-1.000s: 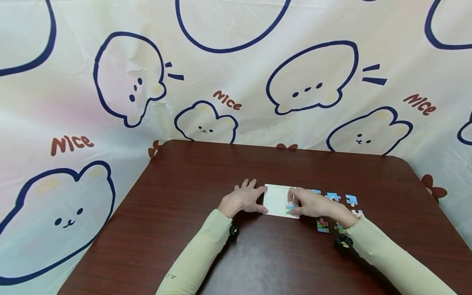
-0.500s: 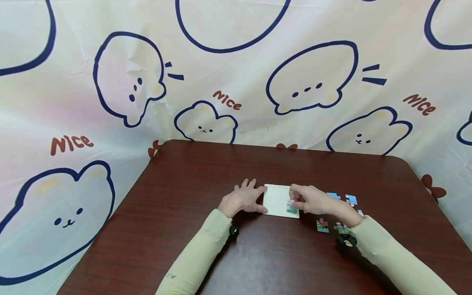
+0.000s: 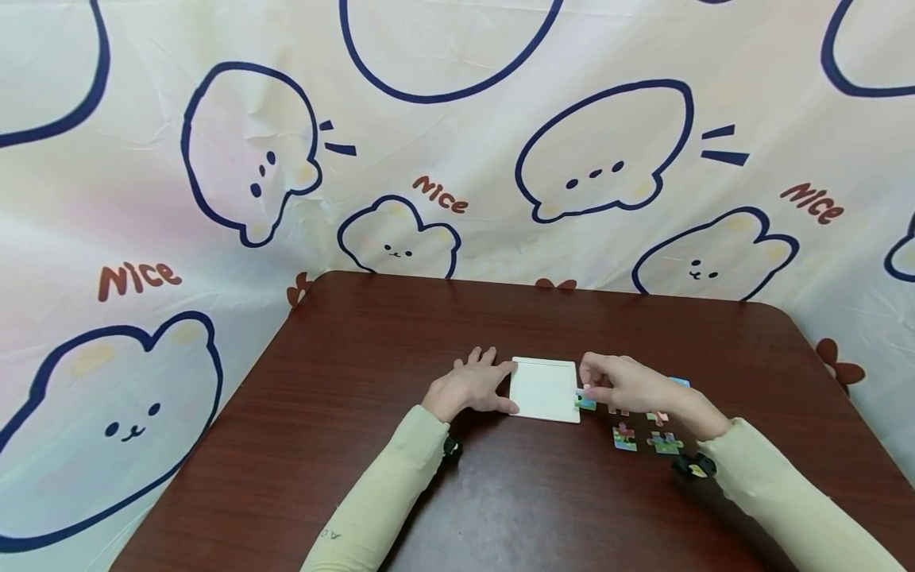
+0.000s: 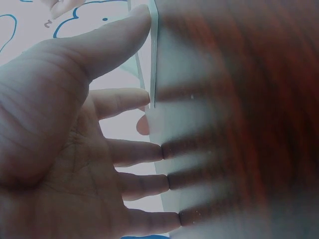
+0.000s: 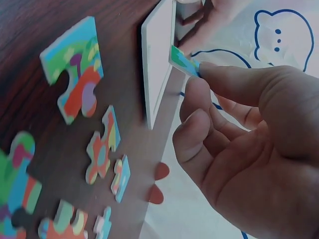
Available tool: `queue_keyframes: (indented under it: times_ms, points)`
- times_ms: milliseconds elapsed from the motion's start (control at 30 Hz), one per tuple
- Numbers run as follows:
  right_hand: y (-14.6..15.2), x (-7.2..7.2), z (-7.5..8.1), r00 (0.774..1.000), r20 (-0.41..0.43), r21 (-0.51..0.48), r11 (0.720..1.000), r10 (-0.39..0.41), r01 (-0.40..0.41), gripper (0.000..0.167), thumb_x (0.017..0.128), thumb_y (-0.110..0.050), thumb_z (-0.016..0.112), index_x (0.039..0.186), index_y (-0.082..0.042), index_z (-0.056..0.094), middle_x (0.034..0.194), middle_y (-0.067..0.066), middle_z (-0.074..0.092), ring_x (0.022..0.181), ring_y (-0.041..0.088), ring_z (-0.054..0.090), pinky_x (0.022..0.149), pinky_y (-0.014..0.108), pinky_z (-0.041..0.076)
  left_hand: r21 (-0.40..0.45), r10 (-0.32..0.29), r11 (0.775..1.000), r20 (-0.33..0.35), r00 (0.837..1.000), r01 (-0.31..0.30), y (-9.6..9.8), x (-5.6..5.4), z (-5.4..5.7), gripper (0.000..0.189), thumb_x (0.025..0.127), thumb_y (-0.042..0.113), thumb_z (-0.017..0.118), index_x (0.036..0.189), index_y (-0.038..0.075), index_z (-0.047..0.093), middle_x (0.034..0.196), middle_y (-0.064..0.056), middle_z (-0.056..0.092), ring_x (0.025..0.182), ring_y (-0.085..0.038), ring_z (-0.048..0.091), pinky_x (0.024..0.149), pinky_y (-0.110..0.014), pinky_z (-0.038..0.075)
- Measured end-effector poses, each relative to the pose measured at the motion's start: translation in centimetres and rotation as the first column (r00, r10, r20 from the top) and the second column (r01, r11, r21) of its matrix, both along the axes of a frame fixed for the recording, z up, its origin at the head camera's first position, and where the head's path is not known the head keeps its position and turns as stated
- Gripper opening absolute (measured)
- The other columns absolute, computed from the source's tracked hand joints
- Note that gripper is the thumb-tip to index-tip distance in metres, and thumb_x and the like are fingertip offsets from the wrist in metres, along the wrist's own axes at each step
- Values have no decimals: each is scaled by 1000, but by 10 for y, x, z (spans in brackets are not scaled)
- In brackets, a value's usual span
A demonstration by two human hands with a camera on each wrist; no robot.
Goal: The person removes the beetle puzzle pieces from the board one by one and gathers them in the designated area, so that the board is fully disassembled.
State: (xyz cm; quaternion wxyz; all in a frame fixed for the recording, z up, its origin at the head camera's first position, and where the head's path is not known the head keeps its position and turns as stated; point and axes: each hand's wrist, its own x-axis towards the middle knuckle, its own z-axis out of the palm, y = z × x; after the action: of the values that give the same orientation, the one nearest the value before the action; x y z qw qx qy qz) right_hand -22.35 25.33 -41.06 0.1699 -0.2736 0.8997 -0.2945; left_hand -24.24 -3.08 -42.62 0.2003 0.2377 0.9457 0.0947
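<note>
A white puzzle tray (image 3: 545, 389) lies flat on the table. My left hand (image 3: 468, 388) is at its left side, fingers spread and fairly straight; thumb and index fingertip touch the edge, and in the left wrist view the other fingertips meet the tabletop. My right hand (image 3: 629, 387) pinches a green and blue jigsaw piece (image 5: 183, 60) between thumb and index finger, just off the tray's right edge. In the right wrist view this piece is held tilted above the table. Beneath and beside the right hand lie loose jigsaw pieces (image 3: 665, 442), partly hidden by it.
The dark brown wooden table (image 3: 400, 334) reaches back to a cartoon-printed cloth (image 3: 486, 143). In the right wrist view several colourful jigsaw pieces (image 5: 77, 69) lie to the right of the tray. A dark wrist device (image 3: 693, 465) sits under the right sleeve.
My right hand has moved right with the jigsaw piece, from over the tray's right part to beyond its edge. The left hand and the tray have stayed put.
</note>
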Motion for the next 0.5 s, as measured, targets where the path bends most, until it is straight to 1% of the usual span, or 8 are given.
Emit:
queue_keyframes:
  times_ms: [67, 133, 333, 500]
  points:
    - [5, 1, 1, 1000, -6, 3, 1000, -8, 8, 12, 96, -16, 64, 94, -17, 52, 76, -1, 57, 54, 21, 60, 50, 27, 50, 1, 1, 1000, 1, 1000, -1, 0, 0, 0, 76, 89, 55, 64, 153, 29, 33, 164, -15, 16, 152, -40, 11, 117, -62, 21]
    - [11, 1, 2, 1000, -14, 8, 1000, -20, 20, 12, 96, -17, 65, 94, -18, 53, 75, -1, 57, 55, 20, 60, 51, 26, 49, 4, 2, 1000, 4, 1000, -2, -1, 0, -1, 76, 89, 55, 64, 154, 29, 32, 164, -15, 16, 152, -39, 10, 117, -61, 21]
    - [32, 5, 8, 999, -26, 1, 999, -48, 48, 9, 95, -18, 65, 96, -18, 56, 75, 3, 60, 57, 15, 57, 48, 26, 48, 7, -1, 1000, 5, 1000, 1, -1, -1, -1, 77, 90, 55, 64, 154, 29, 32, 165, -15, 15, 152, -40, 10, 117, -62, 21]
    - [47, 10, 13, 998, -21, -30, 998, -62, 62, 10, 95, -18, 65, 100, -14, 58, 79, 10, 61, 56, 20, 58, 49, 29, 50, 0, -3, 1000, 1, 1000, 3, 0, -1, -1, 77, 89, 55, 64, 154, 29, 32, 165, -16, 15, 152, -40, 10, 117, -62, 21]
